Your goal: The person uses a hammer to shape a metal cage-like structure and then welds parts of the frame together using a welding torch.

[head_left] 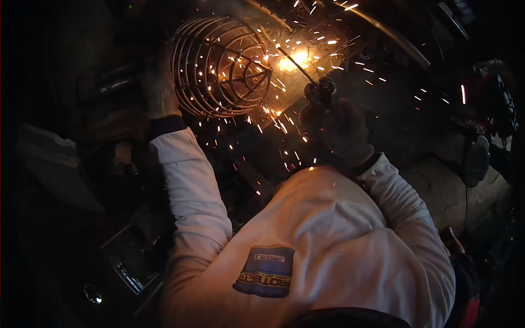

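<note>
A dome-shaped cage of metal rods [221, 68] lies on its side at the upper middle, its closed end facing right. My gloved left hand [161, 90] is at the cage's left rim and appears to grip it; its fingers are mostly lost in shadow. My gloved right hand [342, 128] is closed around a welding electrode holder [322, 92]. From the holder a thin welding rod [295, 64] points up and left toward the cage's closed end. Bright glare and flying sparks surround the rod's tip.
Under the glare lies a flat metal plate [311, 74]. A curved bar [391, 35] runs across the upper right. A pale curved panel [54, 164] stands at the left, and a dark rectangular object [128, 257] is at the lower left. Much of the surroundings is dark.
</note>
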The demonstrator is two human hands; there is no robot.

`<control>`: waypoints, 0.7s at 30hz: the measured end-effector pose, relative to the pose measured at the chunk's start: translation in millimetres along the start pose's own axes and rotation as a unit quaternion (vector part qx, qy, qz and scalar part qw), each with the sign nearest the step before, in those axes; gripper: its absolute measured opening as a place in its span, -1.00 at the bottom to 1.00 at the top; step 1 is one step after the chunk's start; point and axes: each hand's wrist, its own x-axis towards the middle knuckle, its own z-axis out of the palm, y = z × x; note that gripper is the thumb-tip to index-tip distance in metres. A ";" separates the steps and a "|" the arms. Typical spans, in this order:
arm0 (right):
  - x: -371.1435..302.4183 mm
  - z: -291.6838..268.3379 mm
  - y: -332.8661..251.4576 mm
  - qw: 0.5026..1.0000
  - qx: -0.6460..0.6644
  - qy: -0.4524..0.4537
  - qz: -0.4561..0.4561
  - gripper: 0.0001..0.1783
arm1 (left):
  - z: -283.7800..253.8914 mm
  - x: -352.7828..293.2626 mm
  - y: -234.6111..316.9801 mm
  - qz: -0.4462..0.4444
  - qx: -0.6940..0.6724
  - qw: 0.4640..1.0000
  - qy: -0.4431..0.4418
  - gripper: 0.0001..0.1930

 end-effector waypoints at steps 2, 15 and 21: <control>1.4 -8.7 -0.6 0.997 -0.078 -0.006 -0.027 -0.48 | -0.8 -7.2 17.5 0.018 0.097 0.994 -0.045 -0.50; 15.7 -1.7 -47.0 0.970 -0.230 -0.064 0.036 -0.54 | -1.9 -1.6 14.9 -0.128 0.041 0.991 -0.027 -0.43; -27.6 -1.4 51.6 0.849 -0.526 -0.045 -0.016 -0.68 | -12.5 -9.5 20.3 -0.108 0.036 0.993 -0.022 -0.45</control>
